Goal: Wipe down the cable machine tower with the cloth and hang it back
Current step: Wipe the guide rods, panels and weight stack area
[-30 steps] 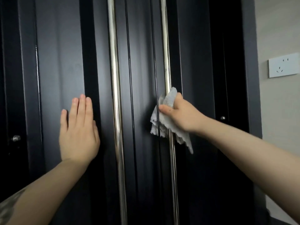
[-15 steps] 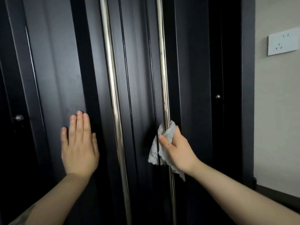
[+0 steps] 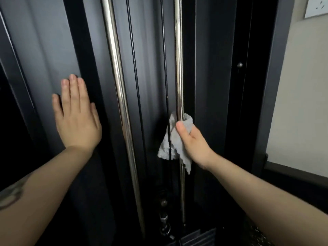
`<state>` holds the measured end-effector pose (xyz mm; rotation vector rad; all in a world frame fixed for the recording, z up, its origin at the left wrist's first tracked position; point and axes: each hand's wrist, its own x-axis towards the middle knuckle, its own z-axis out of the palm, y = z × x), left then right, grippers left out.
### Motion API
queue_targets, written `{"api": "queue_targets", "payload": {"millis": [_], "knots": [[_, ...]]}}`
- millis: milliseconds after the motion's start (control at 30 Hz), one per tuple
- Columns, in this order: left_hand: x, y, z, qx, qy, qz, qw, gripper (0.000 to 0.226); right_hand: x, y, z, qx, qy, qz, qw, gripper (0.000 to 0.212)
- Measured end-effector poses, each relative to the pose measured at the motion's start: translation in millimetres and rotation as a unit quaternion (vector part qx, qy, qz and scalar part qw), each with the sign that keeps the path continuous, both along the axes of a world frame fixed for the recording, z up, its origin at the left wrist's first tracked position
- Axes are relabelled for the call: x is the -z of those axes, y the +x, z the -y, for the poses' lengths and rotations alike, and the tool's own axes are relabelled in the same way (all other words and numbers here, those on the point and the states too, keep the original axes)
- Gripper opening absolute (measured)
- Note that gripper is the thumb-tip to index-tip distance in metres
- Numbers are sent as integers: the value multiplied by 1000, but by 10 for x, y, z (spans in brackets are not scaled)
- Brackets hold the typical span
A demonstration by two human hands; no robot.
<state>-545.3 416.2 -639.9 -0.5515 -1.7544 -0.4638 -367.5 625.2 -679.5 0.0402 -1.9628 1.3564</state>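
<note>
Two hands busy: right hand (image 3: 193,139) clamps the cloth (image 3: 174,139) around the right-side chrome rod (image 3: 178,68), mid-wipe. Left hand (image 3: 77,118) lies flat, fingers straight, on the tower panel (image 3: 49,50) left of it; next it probably needs a steady slide downward.

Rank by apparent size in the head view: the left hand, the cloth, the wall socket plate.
1. left hand
2. cloth, partly hidden by the right hand
3. wall socket plate, cut off by the frame, so unsure

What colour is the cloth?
Light grey cloth, clearest in the head view, held by the right hand.

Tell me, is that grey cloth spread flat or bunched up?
Bunched: the cloth is crumpled around the right chrome rod, gripped by the right hand, corners dangling.
</note>
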Motion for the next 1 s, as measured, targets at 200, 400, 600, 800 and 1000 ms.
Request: {"api": "queue_targets", "payload": {"millis": [200, 400, 600, 800, 1000], "knots": [[21, -22, -3, -11, 2, -7, 1000, 59, -74, -152, 61, 59, -10, -112, 992, 23], [24, 10, -7, 2, 5, -1, 1000, 58, 1282, -48, 191, 97, -83, 32, 991, 40], [51, -96, -33, 8, 12, -17, 1000, 57, 844, -130, 49, 58, -82, -11, 995, 29], [80, -738, -94, 79, 45, -9, 996, 55, 1369, -79, 163, 101, -91, 27, 990, 37], [67, -423, -45, 50, 48, -9, 998, 55, 1073, -103, 135, 105, -70, 25, 992, 44]]}}
